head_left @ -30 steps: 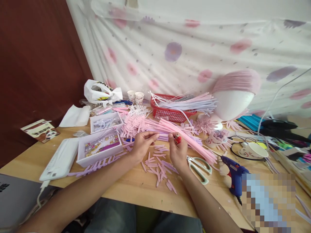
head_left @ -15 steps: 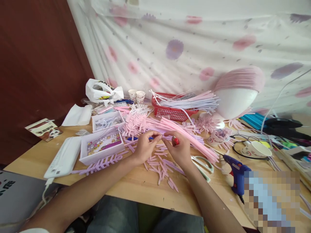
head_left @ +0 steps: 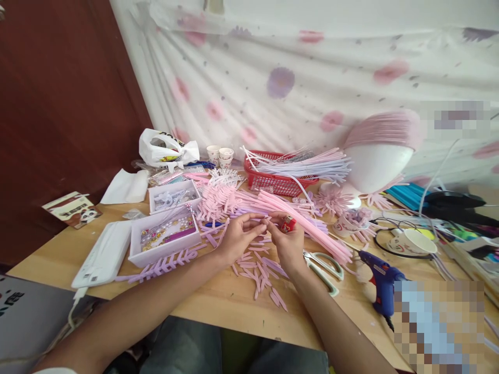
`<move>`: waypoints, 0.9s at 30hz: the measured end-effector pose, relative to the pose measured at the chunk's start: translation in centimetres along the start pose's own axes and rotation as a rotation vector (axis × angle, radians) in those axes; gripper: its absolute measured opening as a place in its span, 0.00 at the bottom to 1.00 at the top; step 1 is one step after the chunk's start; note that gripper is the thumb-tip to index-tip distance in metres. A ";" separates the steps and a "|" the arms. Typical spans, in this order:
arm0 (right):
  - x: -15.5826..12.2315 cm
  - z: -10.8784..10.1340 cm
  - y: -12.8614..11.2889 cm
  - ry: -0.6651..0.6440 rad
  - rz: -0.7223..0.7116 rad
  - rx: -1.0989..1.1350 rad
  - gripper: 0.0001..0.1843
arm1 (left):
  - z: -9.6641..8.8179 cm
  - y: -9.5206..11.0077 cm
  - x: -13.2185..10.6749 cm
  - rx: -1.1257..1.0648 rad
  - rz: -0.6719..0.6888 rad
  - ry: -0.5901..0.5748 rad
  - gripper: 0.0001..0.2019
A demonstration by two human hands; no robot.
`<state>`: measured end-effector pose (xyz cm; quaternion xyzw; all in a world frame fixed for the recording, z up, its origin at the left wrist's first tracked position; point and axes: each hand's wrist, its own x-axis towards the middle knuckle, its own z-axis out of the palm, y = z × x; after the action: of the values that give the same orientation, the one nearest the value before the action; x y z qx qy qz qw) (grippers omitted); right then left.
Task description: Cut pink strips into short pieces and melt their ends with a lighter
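Note:
My left hand (head_left: pixel 240 235) is closed in a pinch above the middle of the table, and a thin pink pipe cleaner (head_left: pixel 223 235) shows beside its knuckles; the part between the fingertips is hidden. Its fingertips meet those of my right hand (head_left: pixel 287 243), which is closed with a red lighter (head_left: pixel 288 224) tucked in its curled fingers. Under and in front of both hands lie many short pink fuzzy pieces (head_left: pixel 257 272). Just behind runs a bundle of long pink pipe cleaners (head_left: pixel 307 223). Green-handled scissors (head_left: pixel 325 267) rest beside my right wrist.
White boxes of beads (head_left: pixel 163 249) and a white power bank (head_left: pixel 102 254) stand left. A red basket (head_left: pixel 278 186) of stems is behind. On the right are a blue glue gun (head_left: pixel 382 278), a paper cup (head_left: pixel 413 244) and a white head form (head_left: pixel 378 161) with a pink cap.
My right hand has turned, showing more of the red lighter. My left hand has shifted slightly, and a thin pink strip now shows beside it. The view has moved a little.

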<state>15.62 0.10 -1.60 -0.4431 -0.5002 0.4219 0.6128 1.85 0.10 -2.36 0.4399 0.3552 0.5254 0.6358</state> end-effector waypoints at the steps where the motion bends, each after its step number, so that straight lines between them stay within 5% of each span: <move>1: 0.0 0.0 0.0 0.008 0.007 0.007 0.18 | 0.1 0.1 0.0 0.012 0.000 0.017 0.24; 7: 0.1 -0.4 0.0 0.067 -0.010 -0.130 0.23 | 0.0 1.3 0.2 0.052 0.045 0.142 0.20; 10: 0.1 -0.5 -0.1 -0.025 0.069 -0.147 0.29 | -0.2 1.7 0.4 0.029 0.087 0.183 0.19; 15: -0.2 -0.3 -0.1 -0.157 0.184 -0.098 0.25 | -0.2 1.5 0.4 0.040 0.116 0.211 0.17; 22: -0.3 -0.6 0.3 -0.179 0.201 -0.070 0.19 | 0.1 1.5 0.1 0.080 0.109 0.212 0.18; 27: -0.4 -0.7 0.3 -0.149 0.090 -0.188 0.20 | 0.1 1.6 0.1 0.105 0.106 0.195 0.17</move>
<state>16.18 -0.28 -2.08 -0.4878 -0.5613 0.4322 0.5101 1.41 0.27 -0.87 0.4375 0.4185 0.5794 0.5456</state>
